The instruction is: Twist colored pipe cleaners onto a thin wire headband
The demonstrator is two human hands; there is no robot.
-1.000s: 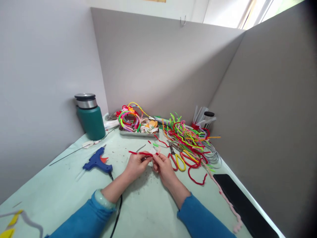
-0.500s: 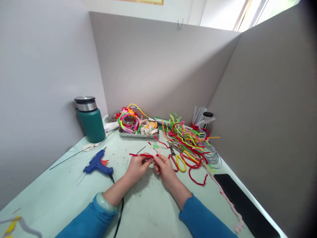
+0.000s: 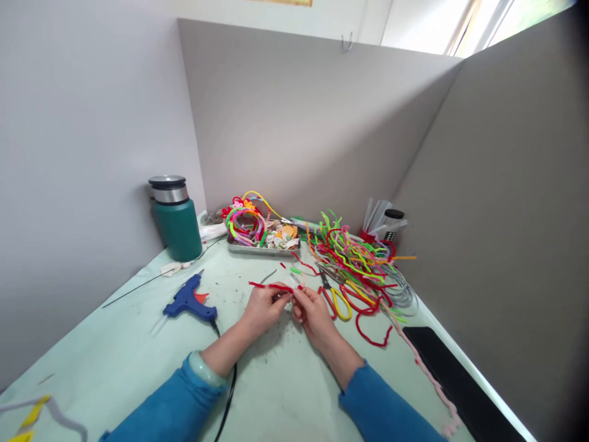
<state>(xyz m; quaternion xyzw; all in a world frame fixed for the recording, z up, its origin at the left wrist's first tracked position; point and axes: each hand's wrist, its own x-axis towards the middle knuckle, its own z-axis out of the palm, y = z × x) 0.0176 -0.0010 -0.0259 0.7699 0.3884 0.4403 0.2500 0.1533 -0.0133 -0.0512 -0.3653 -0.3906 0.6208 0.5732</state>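
Note:
A red pipe cleaner stretches between my two hands above the table, its free end sticking out to the left. My left hand pinches it between thumb and fingers. Close beside it, fingertips nearly touching, my right hand is closed on the same pipe cleaner near its right end. The fingers hide the part where the hands meet. Just right of my right hand lie scissors with red and yellow handles. Short cut pieces, among them a green one, lie beyond my fingers.
A blue glue gun with a black cord lies left, near a green bottle. Behind stands a metal tray of colourful rings and scraps. A tangled pipe cleaner pile and a black slab are right. Grey partitions enclose the table.
The whole view has shifted slightly, so everything sits a little further right. My hands keep nearly the same pose on the red pipe cleaner.

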